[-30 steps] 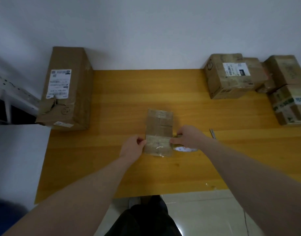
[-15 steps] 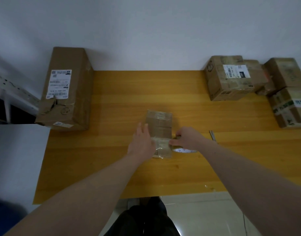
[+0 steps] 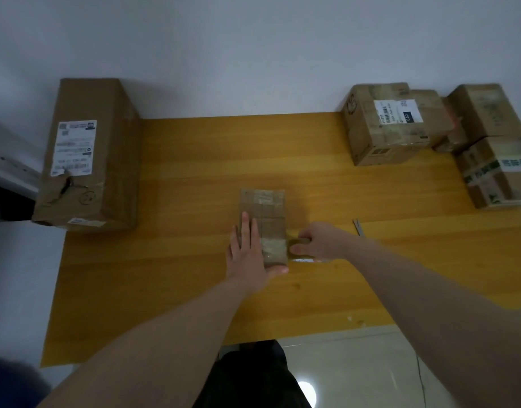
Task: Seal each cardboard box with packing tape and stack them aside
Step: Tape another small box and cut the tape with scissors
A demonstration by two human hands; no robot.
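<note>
Wooden tabletop point(image 3: 194, 178) carries my work: a tall labelled carton point(image 3: 88, 154) far left, a cluster of boxes point(image 3: 394, 125) far right, and the small cardboard box point(image 3: 263, 213) at centre. My left hand point(image 3: 247, 248) has moved from pinching its edge to lying flat on top, fingers straight, so I judge the tape strip is being pressed down. My right hand point(image 3: 315, 241) grips the tape roll point(image 3: 300, 245) beside it

Bare forearms point(image 3: 153, 343), dark trousers point(image 3: 250, 378).
</note>
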